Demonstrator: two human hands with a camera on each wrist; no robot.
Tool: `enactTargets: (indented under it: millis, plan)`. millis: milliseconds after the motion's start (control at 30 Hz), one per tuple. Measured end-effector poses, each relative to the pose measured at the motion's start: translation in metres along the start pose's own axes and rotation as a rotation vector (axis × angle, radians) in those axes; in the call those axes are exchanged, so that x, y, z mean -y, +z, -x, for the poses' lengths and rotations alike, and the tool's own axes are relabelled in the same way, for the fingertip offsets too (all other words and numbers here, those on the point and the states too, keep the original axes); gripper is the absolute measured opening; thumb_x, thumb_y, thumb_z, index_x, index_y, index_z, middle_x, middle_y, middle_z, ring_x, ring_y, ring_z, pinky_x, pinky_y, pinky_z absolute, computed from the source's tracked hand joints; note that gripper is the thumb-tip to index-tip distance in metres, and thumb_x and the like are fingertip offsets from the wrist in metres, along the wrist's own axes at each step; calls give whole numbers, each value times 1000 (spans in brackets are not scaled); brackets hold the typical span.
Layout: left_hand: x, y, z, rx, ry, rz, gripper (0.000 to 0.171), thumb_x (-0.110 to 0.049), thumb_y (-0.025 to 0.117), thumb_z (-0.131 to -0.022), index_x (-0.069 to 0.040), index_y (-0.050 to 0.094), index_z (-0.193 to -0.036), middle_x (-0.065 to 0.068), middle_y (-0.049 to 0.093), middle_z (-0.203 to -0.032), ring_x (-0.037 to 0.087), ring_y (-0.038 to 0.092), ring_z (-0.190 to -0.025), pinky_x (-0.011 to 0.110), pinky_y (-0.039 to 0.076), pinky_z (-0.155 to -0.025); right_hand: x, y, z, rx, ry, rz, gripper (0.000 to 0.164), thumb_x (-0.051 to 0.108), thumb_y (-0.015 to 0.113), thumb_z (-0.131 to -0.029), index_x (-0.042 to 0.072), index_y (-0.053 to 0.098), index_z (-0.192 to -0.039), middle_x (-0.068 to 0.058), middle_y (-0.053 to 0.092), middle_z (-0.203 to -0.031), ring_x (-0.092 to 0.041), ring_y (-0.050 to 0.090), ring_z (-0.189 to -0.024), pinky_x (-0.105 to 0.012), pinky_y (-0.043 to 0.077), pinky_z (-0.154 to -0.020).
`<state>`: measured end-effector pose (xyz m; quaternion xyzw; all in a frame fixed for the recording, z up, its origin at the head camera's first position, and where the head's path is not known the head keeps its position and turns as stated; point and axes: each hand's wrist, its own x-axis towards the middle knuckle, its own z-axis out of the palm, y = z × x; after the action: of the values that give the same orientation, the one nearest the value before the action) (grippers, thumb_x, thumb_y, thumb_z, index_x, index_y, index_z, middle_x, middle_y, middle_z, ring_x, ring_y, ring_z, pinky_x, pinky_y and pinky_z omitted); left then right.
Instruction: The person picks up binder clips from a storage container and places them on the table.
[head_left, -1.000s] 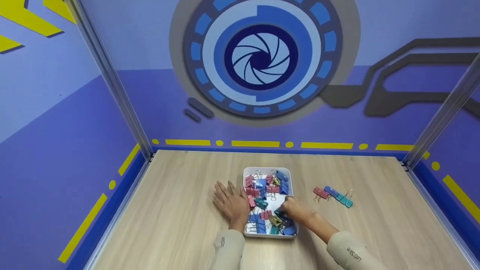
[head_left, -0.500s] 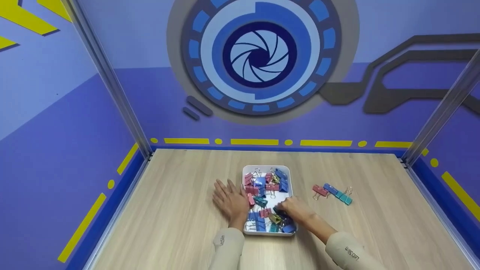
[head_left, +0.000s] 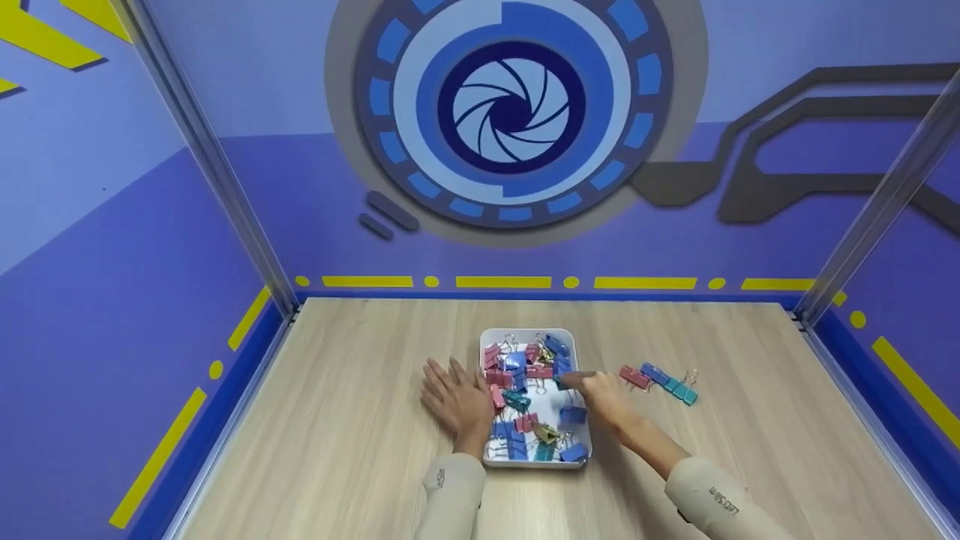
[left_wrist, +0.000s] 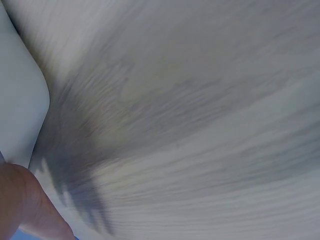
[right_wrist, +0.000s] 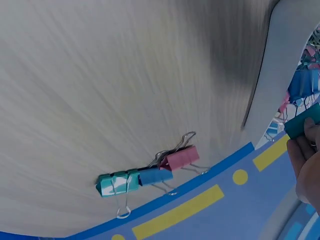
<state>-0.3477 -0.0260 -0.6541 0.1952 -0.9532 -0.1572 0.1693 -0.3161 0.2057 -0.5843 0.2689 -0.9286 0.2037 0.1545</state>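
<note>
A white tray (head_left: pixel 534 465) holds several binder clips in pink, blue, teal and gold. My left hand (head_left: pixel 459 405) lies with its fingers spread at the left side of the tray, its thumb side along the rim. Over the right rim, my right hand (head_left: pixel 611 401) pinches a green binder clip (right_wrist: pixel 298 123) between thumb and fingers; most of that clip is hidden in the head view. A blue binder clip (head_left: pixel 574 415) lies in the tray just below this hand. The left wrist view shows only part of the left hand (left_wrist: pixel 35 205) by the tray wall.
Right of the tray, on the wooden table (head_left: pixel 360 465), a pink clip (head_left: pixel 635 376), a blue clip (head_left: pixel 655 373) and a teal clip (head_left: pixel 682 391) lie joined in a row. Blue-purple panels (head_left: pixel 285 210) and metal posts (head_left: pixel 217 165) border the table.
My right hand has lifted a green binder clip from the tray's lower right and moved away from me toward the right rim. A blue clip there is now uncovered. The left hand stays put.
</note>
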Motion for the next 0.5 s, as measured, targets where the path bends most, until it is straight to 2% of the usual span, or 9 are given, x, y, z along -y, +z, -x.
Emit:
enactTargets:
  millis: [167, 333, 400, 500]
  plan:
    - [0, 2, 1, 6, 3, -15, 63, -51, 41, -105, -13, 44, -155, 22, 24, -168, 39, 21, -158, 58, 22, -127, -9, -12, 8, -99, -3, 103, 36, -18, 61, -85, 5, 81, -105, -16, 79, -102, -34, 78, -89, -43, 64, -74]
    - [1, 3, 1, -15, 5, 10, 62, -50, 44, -105, -12, 47, -154, 23, 27, -167, 38, 23, -157, 58, 23, -126, -18, -25, 16, -126, 103, 70, 38, -17, 60, -87, 7, 81, -106, -15, 80, -98, -32, 78, -84, -42, 64, -68]
    - [1, 2, 0, -16, 4, 17, 62, -49, 45, -104, -11, 48, -153, 23, 28, -167, 39, 23, -157, 59, 23, -126, -21, -29, 18, -123, 152, 45, 36, -16, 61, -89, 7, 81, -108, -16, 79, -98, -34, 78, -86, -42, 64, -69]
    - [0, 0, -1, 0, -1, 10, 62, -50, 43, -105, -12, 46, -154, 22, 27, -167, 38, 22, -157, 58, 22, -126, -24, -32, 20, -129, 180, 35, 33, -15, 62, -89, 5, 81, -108, -18, 79, -97, -35, 78, -87, -43, 64, -71]
